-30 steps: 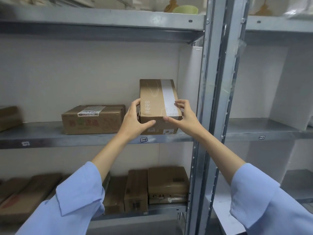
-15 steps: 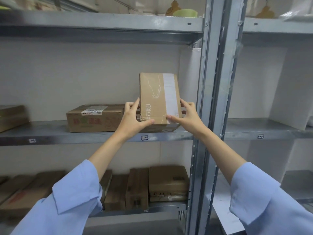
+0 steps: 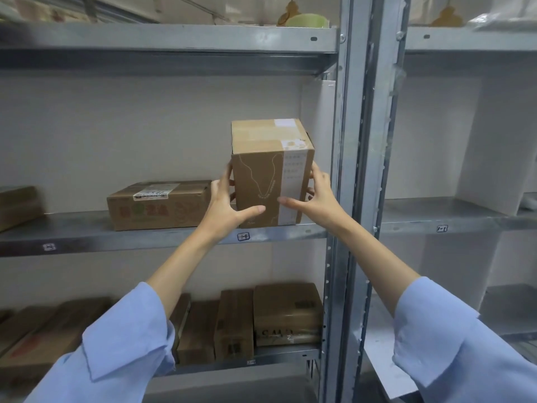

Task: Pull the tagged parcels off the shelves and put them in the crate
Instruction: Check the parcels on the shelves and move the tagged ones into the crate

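The task is at an early stage as far as this view shows: one parcel is in hand, and no crate is in view, so how many parcels have gone in cannot be judged.

The brown cardboard parcel (image 3: 268, 173) stands upright just left of the steel upright (image 3: 345, 170), its base at the front lip of the middle shelf (image 3: 145, 237). I cannot tell whether it rests on the lip or is already lifted a little. It has a pale label strip down the right of its front face.

The left hand (image 3: 226, 205) grips the parcel's left side, with the thumb laid across the lower front face and the fingers curled round behind. The right hand (image 3: 316, 199) grips the right side in the same way, thumb on the label strip, fingers wrapped round the far edge.

What is left for this parcel, by my reading, is to draw it clear of the shelf and carry it to the crate.

Further left of the upright, a flat labelled carton (image 3: 158, 205) lies on the same shelf, not touched. Left of the upright and lower down, several more cartons (image 3: 287, 312) stand side by side. Whether any of these are tagged for picking cannot be read here.
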The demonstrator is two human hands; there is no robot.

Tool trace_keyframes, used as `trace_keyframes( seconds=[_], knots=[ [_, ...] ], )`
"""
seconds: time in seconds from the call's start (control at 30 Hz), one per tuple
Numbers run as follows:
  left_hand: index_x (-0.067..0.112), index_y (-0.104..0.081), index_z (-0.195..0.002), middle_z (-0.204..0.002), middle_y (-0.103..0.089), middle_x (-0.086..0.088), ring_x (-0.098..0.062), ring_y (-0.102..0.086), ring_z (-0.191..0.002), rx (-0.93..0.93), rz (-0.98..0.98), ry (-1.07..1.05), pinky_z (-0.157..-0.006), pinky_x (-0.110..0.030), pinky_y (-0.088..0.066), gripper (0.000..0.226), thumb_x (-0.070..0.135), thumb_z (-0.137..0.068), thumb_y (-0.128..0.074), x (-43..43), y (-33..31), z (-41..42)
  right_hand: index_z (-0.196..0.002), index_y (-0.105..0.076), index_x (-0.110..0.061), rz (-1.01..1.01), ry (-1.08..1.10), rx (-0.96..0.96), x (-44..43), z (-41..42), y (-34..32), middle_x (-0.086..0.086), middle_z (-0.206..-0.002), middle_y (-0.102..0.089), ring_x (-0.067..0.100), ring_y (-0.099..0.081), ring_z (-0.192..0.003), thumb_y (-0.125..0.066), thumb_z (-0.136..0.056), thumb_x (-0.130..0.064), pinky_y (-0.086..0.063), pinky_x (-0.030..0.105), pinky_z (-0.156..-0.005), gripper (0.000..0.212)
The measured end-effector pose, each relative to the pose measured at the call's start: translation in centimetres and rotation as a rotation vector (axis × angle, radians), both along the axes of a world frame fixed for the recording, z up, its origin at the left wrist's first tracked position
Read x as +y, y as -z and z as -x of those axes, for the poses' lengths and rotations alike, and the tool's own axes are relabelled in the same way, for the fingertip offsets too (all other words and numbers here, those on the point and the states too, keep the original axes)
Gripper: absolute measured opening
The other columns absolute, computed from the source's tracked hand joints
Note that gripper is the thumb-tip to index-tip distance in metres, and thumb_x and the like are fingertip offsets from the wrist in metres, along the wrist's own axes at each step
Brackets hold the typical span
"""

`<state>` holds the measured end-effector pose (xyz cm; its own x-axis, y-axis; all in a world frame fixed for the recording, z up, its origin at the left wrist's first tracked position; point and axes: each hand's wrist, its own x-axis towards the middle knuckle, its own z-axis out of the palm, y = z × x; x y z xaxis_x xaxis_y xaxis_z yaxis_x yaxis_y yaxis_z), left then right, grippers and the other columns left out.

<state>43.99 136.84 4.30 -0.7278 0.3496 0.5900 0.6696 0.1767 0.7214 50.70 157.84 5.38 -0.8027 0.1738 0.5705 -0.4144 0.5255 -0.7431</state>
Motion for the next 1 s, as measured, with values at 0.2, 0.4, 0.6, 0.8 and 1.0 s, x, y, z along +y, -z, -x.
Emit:
trace_keyframes(
  seconds=[0.2,0.4,0.6,0.8,1.0],
  knots=[
    [0.044,-0.023,-0.146,-0.147,-0.039,0.012,-0.015,-0.034,-0.138,-0.011,-0.011,-0.002,-0.114,-0.05,-0.031,0.105,0.062,-0.059,-0.078,-0.4,0.0,0.3,-0.15,-0.019,-0.032,0.06,-0.055,-0.027,0.7,-0.3,0.1,-0.005,-0.148,-0.037,0.008,-0.035,-0.131,-0.08,-0.068,-0.051,-0.033,0.031,-0.107,0.104],
    [0.031,-0.032,-0.138,-0.142,-0.047,0.005,-0.007,-0.045,-0.13,-0.069,-0.075,0.052,-0.112,-0.035,-0.036,0.103,0.059,-0.052,-0.081,-0.4,-0.1,-0.2,-0.14,-0.021,-0.031,0.15,-0.106,-0.146,1.2,-0.6,0.3,-0.006,-0.132,-0.052,0.006,-0.052,-0.119,-0.071,-0.064,-0.069,-0.043,0.032,-0.102,0.099],
    [0.035,-0.022,-0.146,-0.146,-0.042,0.002,-0.007,-0.041,-0.133,-0.079,-0.058,0.066,-0.114,-0.037,-0.034,0.11,0.06,-0.056,-0.081,-0.3,0.1,-0.1,-0.145,-0.012,-0.043,0.159,-0.122,-0.109,1.4,0.0,1.2,-0.004,-0.139,-0.047,0.01,-0.051,-0.125,-0.076,-0.066,-0.065,-0.042,0.039,-0.108,0.104],
    [0.042,-0.024,-0.149,-0.146,-0.04,0.008,-0.001,-0.039,-0.132,-0.042,-0.028,0.029,-0.114,-0.037,-0.034,0.112,0.064,-0.054,-0.081,0.1,0.6,0.6,-0.151,-0.014,-0.047,0.06,-0.101,-0.071,1.1,0.8,1.6,-0.008,-0.151,-0.033,0.016,-0.037,-0.139,-0.085,-0.059,-0.064,-0.043,0.051,-0.107,0.118],
    [0.039,-0.03,-0.147,-0.143,-0.048,0.008,-0.005,-0.045,-0.131,-0.048,-0.055,0.018,-0.112,-0.045,-0.038,0.106,0.055,-0.056,-0.082,0.4,1.3,1.1,-0.149,-0.02,-0.045,0.013,-0.087,-0.032,1.1,1.1,2.1,-0.014,-0.148,-0.036,0.009,-0.034,-0.139,-0.083,-0.058,-0.065,-0.04,0.048,-0.111,0.112]
  ],
)
